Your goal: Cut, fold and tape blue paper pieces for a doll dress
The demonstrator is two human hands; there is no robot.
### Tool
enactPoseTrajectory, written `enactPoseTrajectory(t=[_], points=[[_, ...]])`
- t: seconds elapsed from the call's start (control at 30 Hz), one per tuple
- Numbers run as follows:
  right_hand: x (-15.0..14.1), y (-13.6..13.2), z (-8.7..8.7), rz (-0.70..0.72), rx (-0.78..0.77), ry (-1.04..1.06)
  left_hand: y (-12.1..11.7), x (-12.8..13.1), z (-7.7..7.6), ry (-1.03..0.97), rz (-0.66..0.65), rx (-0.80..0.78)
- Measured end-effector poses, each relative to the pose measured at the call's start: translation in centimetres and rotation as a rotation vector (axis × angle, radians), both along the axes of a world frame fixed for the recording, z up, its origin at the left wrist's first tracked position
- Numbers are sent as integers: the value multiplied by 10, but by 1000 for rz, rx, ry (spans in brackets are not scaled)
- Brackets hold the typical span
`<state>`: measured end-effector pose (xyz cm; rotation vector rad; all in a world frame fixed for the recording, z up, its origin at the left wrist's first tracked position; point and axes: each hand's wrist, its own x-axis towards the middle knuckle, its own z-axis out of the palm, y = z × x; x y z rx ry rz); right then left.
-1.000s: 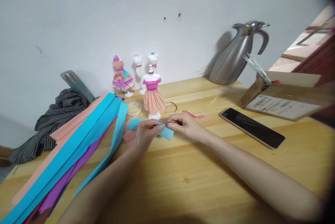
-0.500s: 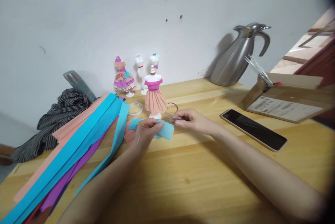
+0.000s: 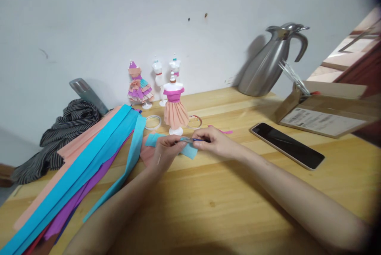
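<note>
Pale-blue crepe-paper strip point(image 3: 189, 152) pinched by left hand point(image 3: 165, 149); right hand point(image 3: 213, 141) grips blue-handled metal scissors point(image 3: 188, 140), probably; slippage could nick left hand.

Pinching light-blue strip point(image 3: 189, 152) with left hand point(image 3: 166, 151). Holding blue-handled tool point(image 3: 188, 140) at strip's edge with right hand point(image 3: 213, 141). Working just in front of pink-topped mannequin point(image 3: 175, 114), at wooden table point(image 3: 238, 207).

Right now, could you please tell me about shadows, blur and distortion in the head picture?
In the head view, the metal jug casts a soft shadow on the wall; there too, it leans right, suggesting lens stretch; same view, the tool in the right fingers looks blurred.
</note>
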<state>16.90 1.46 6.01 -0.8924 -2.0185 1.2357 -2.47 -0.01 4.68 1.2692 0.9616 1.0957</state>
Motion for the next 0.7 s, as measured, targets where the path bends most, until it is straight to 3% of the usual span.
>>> enactPoseTrajectory(t=[0.13, 0.23, 0.47, 0.6, 0.7], points=[[3, 2, 1, -1, -33, 50, 0, 0, 2, 26, -21, 25], [5, 4, 3, -92, -48, 151, 0, 0, 2, 41, -18, 53], [-7, -1, -3, -164, -94, 201, -2, 0, 0, 108, -62, 229], [-11, -6, -1, -197, 42, 143, -2, 0, -1, 151, -78, 213], [-7, -6, 7, -193, 162, 33, -2, 1, 1, 110, -108, 94]])
